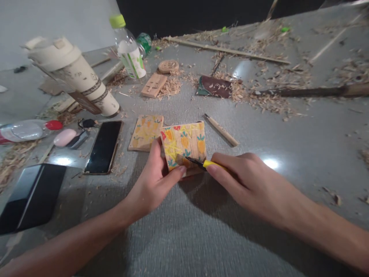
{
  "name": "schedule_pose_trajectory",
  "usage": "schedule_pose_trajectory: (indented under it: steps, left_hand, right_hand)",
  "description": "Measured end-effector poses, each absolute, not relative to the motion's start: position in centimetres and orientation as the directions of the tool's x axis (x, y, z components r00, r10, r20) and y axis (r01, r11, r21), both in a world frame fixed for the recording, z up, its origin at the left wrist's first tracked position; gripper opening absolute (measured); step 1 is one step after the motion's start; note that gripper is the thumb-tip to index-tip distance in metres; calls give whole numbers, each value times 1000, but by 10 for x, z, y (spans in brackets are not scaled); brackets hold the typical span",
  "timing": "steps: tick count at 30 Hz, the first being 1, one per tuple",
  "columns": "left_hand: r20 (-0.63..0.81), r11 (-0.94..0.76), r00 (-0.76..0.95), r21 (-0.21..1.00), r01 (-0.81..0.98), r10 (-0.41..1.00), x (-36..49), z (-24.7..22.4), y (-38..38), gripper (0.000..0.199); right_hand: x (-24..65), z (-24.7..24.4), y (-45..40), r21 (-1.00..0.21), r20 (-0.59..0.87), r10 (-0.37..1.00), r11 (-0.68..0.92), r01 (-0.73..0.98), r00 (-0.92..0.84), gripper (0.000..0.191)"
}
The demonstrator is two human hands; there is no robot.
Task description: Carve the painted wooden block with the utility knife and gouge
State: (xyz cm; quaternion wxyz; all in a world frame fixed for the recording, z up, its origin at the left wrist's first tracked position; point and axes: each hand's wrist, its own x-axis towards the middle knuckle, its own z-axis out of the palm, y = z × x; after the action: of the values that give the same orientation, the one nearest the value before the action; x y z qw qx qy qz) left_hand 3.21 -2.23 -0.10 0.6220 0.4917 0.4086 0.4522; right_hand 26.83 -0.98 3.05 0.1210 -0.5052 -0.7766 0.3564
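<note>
1. Pale wood, painted with orange carrots and yellow zigzags, makes up the flat square board (pixel 192 143) at the centre, above the grey table (pixel 161 238) and tilted towards the wearer.
2. The left hand (pixel 152 182) is clamped on the board's left and lower edges, thumb across the front, probably to steady it and leave the painted face exposed.
3. The right hand (pixel 248 177) is closed around a slim yellow-handled tool with a black front end (pixel 213 165); its tip meets the painted face, and the low grip seems chosen for fine control.
4. That tip points towards the left thumb, so a slip could reach it.
5. A second carrot-painted wooden board (pixel 144 132) lies just behind the left hand, partly hidden by the held one.
6. Beyond the right hand rests a pale wooden stick with a dark tip (pixel 221 130).
7. Farther back, curly wood shavings (pixel 170 87) and a brown leather pouch (pixel 216 86) clutter the surface; a black phone (pixel 104 148) lies leftward.
</note>
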Motion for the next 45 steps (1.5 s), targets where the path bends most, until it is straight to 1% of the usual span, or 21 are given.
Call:
schedule_pose_trajectory:
  steps: [5,9,14,18,24,30,35,37,41,45]
  left_hand:
    - [-68,116,262,978,-173,963,32,-1,-22,58]
    - [-61,98,239,985,-143,969,32,0,-22,54]
    - [-106,142,239,980,-136,965,33,3,-23,51]
    - [-86,124,239,981,-147,967,32,1,-23,54]
    - [-52,97,251,980,-173,967,31,-3,-24,54]
    - [-50,87,233,985,-152,971,31,-5,-25,54]
    - [-92,129,224,980,-154,970,31,-4,-26,65]
    - [-109,146,217,976,-161,970,31,-4,-27,66]
    - [-103,138,208,977,-165,973,31,-5,-27,66]
    - [-70,104,202,980,-167,977,32,-6,-26,65]
  right_hand:
    - [269,30,-9,-672,-177,877,224,706,-447,53]
    - [269,32,-9,-650,-159,884,241,721,-439,54]
    - [270,34,-9,-635,-141,890,254,729,-433,56]
    - [270,35,-8,-641,-147,895,239,730,-422,57]
    - [267,33,-15,-667,-244,877,157,728,-413,61]
    - [265,31,-23,-676,-236,894,130,725,-381,63]
    - [264,32,-26,-687,-214,903,133,715,-374,65]
    - [263,33,-27,-702,-222,904,113,703,-366,66]
    - [264,34,-27,-732,-284,891,36,681,-353,71]
    - [268,29,-27,-718,-420,841,-78,691,-342,73]
